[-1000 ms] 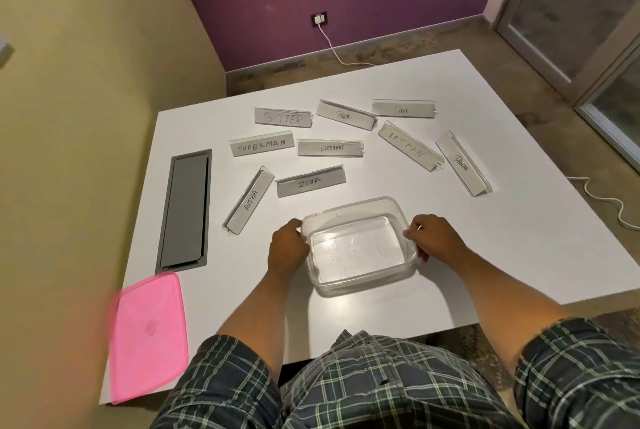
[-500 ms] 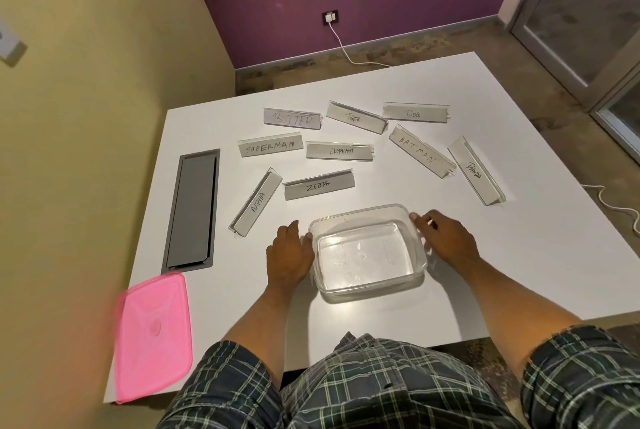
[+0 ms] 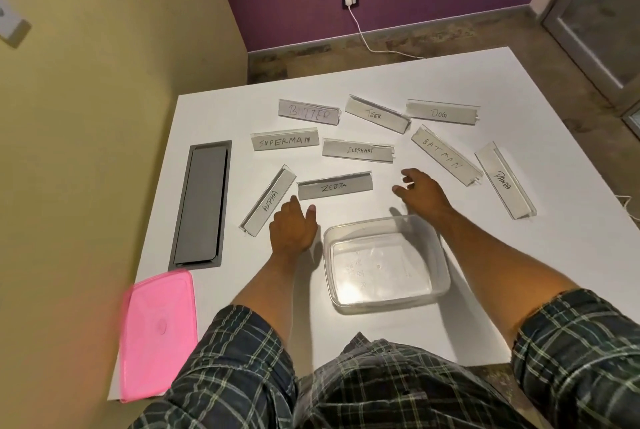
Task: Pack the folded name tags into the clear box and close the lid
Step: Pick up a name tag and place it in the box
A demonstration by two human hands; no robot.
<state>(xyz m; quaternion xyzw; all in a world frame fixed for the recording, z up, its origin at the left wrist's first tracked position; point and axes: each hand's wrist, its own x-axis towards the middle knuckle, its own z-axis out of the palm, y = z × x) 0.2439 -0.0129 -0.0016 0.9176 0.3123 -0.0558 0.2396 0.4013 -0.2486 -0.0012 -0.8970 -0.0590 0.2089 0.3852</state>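
Hands are both free now and hold nothing. My left hand (image 3: 293,227) lies low over the desk (image 3: 519,262) with fingers straight and spread, its fingertips just below the tag marked ZEBRA (image 3: 335,185) and beside the tag marked ALPHA (image 3: 269,200). My right hand (image 3: 420,191) is open too, fingers loose and spread, between the ZEBRA tag and the BATMAN tag (image 3: 446,156); I cannot tell if it touches the desk.

The clear box (image 3: 386,264) stands open near the front edge of the desk, between my forearms, with no tag inside. Its pink lid (image 3: 159,333) lies flat at the front left corner, partly over the edge.

All nine tags are on the desk beyond the box. BUTTER (image 3: 309,112), TIGER (image 3: 376,113) and DOG (image 3: 442,111) are nearest the far edge. SUPERMAN (image 3: 284,139) and ELEPHANT (image 3: 358,151) are in the middle. PANDA (image 3: 504,181) lies toward the right edge.

A grey panel (image 3: 202,205) is set into the desk along the left edge.
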